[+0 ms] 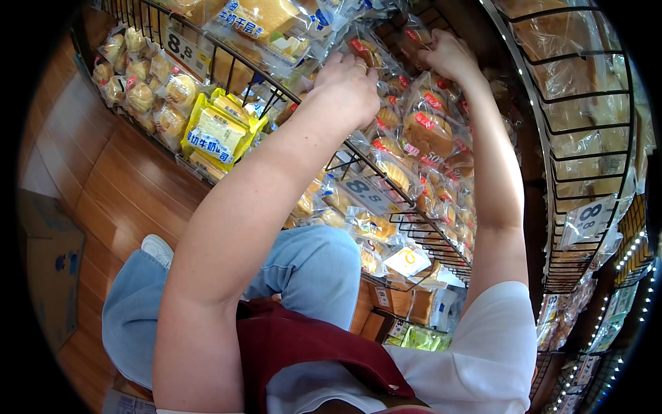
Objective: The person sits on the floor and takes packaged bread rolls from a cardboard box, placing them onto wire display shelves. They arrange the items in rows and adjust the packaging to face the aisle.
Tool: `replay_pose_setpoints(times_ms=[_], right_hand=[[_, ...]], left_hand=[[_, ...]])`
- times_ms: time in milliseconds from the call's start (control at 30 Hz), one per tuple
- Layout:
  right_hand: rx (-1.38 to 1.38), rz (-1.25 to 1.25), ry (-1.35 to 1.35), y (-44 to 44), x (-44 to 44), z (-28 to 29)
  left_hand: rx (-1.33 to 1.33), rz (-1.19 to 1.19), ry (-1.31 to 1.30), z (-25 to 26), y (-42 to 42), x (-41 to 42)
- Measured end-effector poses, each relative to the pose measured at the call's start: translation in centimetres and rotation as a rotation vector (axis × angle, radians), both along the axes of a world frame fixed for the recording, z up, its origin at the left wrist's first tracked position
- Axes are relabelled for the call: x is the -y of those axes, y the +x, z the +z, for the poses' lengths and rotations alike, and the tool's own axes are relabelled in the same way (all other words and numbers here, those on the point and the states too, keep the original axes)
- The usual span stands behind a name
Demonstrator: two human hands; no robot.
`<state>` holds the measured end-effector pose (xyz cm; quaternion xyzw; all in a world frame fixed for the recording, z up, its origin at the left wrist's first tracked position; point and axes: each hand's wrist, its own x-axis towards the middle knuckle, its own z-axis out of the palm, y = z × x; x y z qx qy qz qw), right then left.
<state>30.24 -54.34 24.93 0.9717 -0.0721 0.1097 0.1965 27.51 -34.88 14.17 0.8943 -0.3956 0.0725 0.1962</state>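
My right hand [451, 56] reaches to the back of a wire shelf basket. Its fingers close on a clear-wrapped bun [415, 42] with a red label. My left hand [347, 85], a ring on one finger, is over the same basket, palm down. Its fingertips are near another wrapped bun [366, 52]; whether they grip it is hidden. Between my arms lie several wrapped buns [428, 132] with red labels, piled in the basket. A larger bag of sliced milk cake [258, 23] sits left of my left hand.
A wire rail [357, 150] with price tags [370, 194] runs along the basket's front. Below is a shelf of small wrapped cakes [139, 95] and a yellow bread pack [220, 129]. Another wire rack [584, 129] stands at right. A cardboard box [49, 269] rests on the wooden floor.
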Motion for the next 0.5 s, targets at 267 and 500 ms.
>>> replay_pose_setpoints(times_ms=[267, 500], right_hand=[[-0.495, -0.017, -0.113, 9.2, 2.0, -4.0], [-0.536, 0.007, 0.08, 9.8, 0.8, -5.6]], left_hand=[[-0.017, -0.01, -0.02, 0.1, -0.1, -0.2], [0.003, 0.02, 0.015, -0.2, 0.2, -0.2]])
